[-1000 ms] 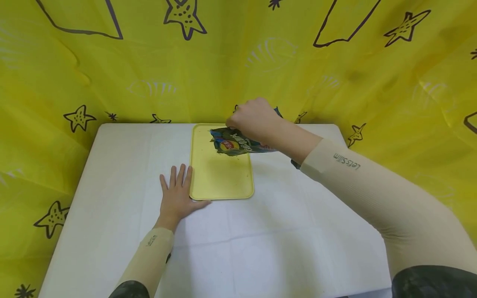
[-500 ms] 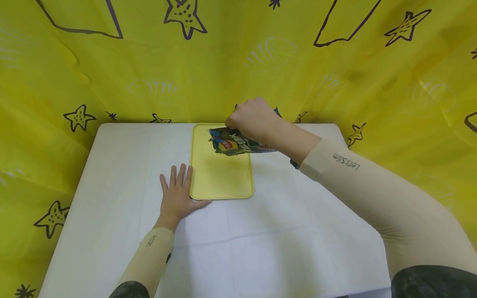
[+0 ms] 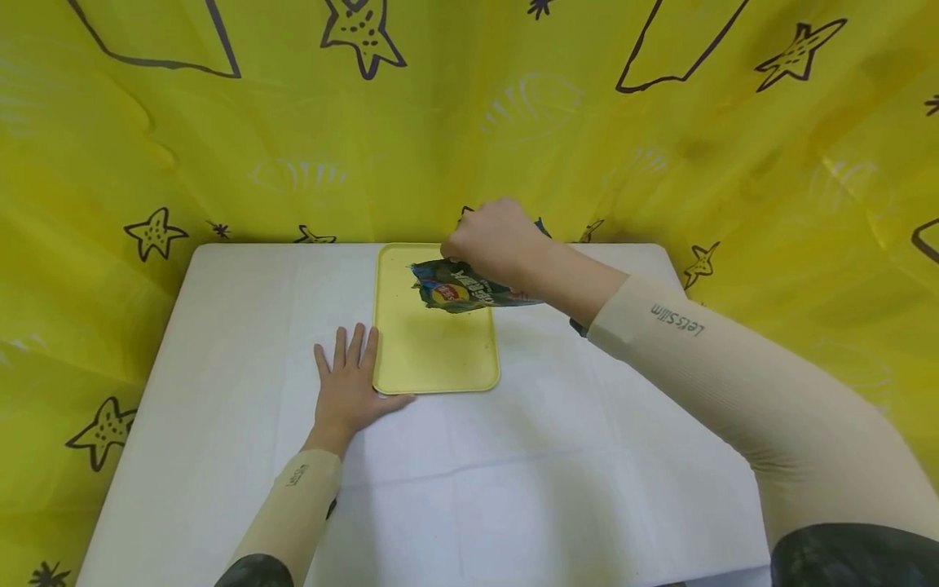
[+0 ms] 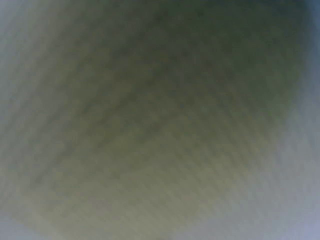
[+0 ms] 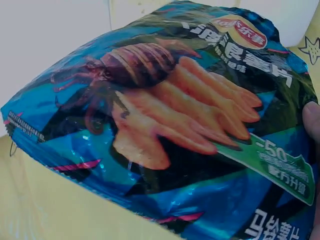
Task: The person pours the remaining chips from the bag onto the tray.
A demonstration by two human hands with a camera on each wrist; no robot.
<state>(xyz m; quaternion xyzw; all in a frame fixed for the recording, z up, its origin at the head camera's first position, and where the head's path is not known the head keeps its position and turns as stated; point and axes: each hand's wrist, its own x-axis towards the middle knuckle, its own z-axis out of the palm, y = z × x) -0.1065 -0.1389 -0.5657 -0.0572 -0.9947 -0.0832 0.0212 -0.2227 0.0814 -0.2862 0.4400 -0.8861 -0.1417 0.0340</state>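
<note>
Head view: right hand (image 3: 493, 242) clutching crisp bag (image 3: 458, 289) over far end of yellow tray (image 3: 433, 359); left hand (image 3: 350, 388) flat on white table (image 3: 557, 465), touching tray's near-left corner. Left wrist view: only blur. Right wrist view: bag's (image 5: 170, 125) blue print, crab picture, fingertip (image 5: 312, 120) at edge.

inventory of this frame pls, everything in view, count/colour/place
chip bag: 1, blue and dark green with a red-yellow logo, over the far end of the tray, gripped from above
tray: 1, pale yellow, lying on the table's far middle
table: 1, white cloth-covered top, fills the lower view
backdrop: 1, yellow sheet with black star and shape drawings, behind and beside the table
sleeves: 2, beige, one on each forearm
left hand: 1, flat on the table, fingers straight, against the tray's near left corner
right hand: 1, fingers curled, grips the chip bag's top
</note>
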